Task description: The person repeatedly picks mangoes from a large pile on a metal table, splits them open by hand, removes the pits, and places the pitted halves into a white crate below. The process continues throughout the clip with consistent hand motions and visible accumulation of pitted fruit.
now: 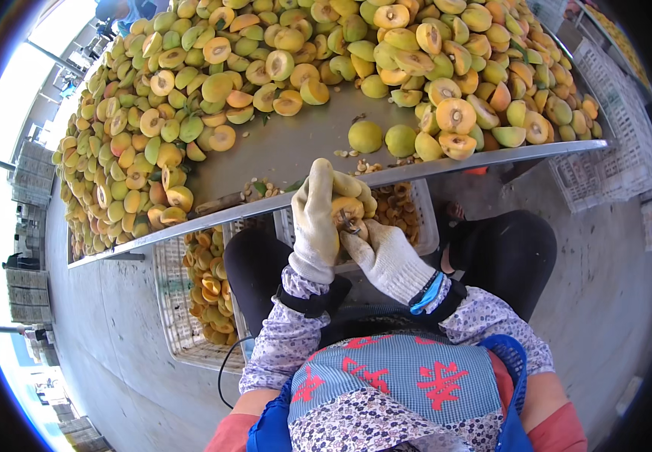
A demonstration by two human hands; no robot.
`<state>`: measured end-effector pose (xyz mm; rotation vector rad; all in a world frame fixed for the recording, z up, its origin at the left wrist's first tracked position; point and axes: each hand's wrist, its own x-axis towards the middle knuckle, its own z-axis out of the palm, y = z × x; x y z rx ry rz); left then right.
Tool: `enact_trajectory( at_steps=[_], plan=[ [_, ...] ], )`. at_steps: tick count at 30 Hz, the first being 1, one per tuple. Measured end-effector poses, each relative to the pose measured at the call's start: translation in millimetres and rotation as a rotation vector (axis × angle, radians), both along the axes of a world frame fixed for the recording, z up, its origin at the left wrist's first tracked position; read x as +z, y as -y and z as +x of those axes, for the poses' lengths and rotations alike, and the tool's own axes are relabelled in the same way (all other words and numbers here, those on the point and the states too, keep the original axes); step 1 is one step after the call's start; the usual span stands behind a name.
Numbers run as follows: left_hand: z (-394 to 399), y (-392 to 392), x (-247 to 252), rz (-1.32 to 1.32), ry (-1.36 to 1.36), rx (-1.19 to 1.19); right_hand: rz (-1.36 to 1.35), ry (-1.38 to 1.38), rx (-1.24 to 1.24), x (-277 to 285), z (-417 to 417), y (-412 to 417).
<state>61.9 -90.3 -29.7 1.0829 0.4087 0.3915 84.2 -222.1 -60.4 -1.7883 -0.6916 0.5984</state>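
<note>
My left hand (313, 226), in a stained knit work glove, cups a halved peach (346, 205) with its cut face turned up towards me. In my gloved right hand (391, 257) is a small metal pitting tool (350, 224), pressed to the middle of that cut face. Its handle is hidden in the fingers. Both hands are just in front of the raised rim of a metal table (303, 133). Behind them on the table are two whole-looking greenish peaches (365, 137), loose pale kernels (368, 166) and a large heap of halved peaches (292, 39).
Below the rim, between my knees, a white plastic crate (428, 220) holds orange-brown fruit pieces. Another crate (170, 305) at left contains peach halves. White crates (608, 124) stand at right, and stacked crates (26, 294) line the far left. A cable (221, 367) loops near my left side.
</note>
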Motion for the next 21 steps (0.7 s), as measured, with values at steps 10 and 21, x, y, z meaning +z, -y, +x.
enact_trajectory(
  at_steps=[10, 21],
  plan=[
    [3, 13, 14, 0.156, -0.101, -0.015, 0.13, -0.142, 0.027, -22, 4, 6],
    [14, 11, -4, 0.11, 0.054, -0.016, 0.211, -1.177, 0.158, 24, 8, 14]
  ],
)
